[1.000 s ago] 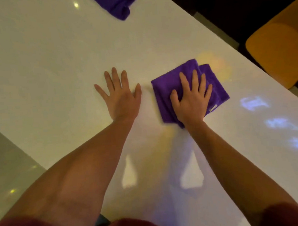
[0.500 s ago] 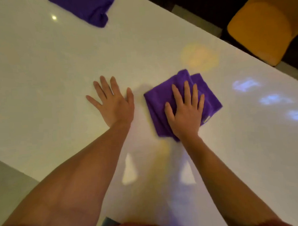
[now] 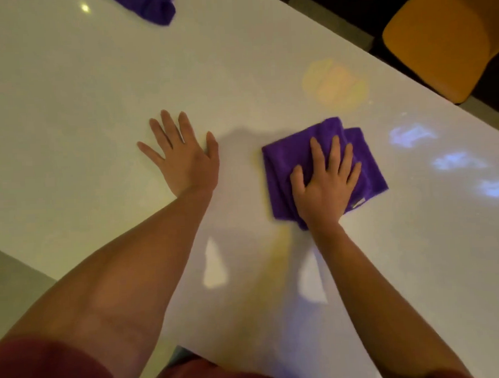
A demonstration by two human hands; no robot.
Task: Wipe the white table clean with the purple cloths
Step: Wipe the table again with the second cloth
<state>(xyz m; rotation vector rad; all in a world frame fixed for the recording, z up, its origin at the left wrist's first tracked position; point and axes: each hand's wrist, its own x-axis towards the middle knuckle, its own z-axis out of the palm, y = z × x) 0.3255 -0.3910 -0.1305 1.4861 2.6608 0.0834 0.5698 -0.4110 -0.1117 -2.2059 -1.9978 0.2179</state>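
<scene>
the right hand (image 3: 325, 185) lies flat on a folded purple cloth (image 3: 284, 170), palm down, its fingers (image 3: 316, 151) spread and straight rather than curled round the fabric. that reads as a pressing hold: the weight of the palm pins the cloth to the white table (image 3: 237, 60) so the whole folded pad can be pushed across the surface, not lifted. the left hand (image 3: 184, 160) is also flat and open on the bare table, well apart from the cloth and holding nothing; it looks like a brace that carries the person's lean while the other arm works.

the cloth under the right hand is a deep purple, soft and napped like microfibre, folded into a rough square with a second layer stepping out along its far right side. a small pale tag (image 3: 358, 203) shows at its near right edge, just beside the heel of the hand. it sits in the right half of the table, near the far right edge where an orange chair (image 3: 442, 37) stands.

a second purple cloth (image 3: 151, 7) lies bunched at the far end of the table, untouched and partly cut off by the top of the view.

the table is glossy and carries pale reflections; a yellowish patch (image 3: 333, 83) lies just beyond the cloth, and whether it is a stain or a reflection cannot be told.
</scene>
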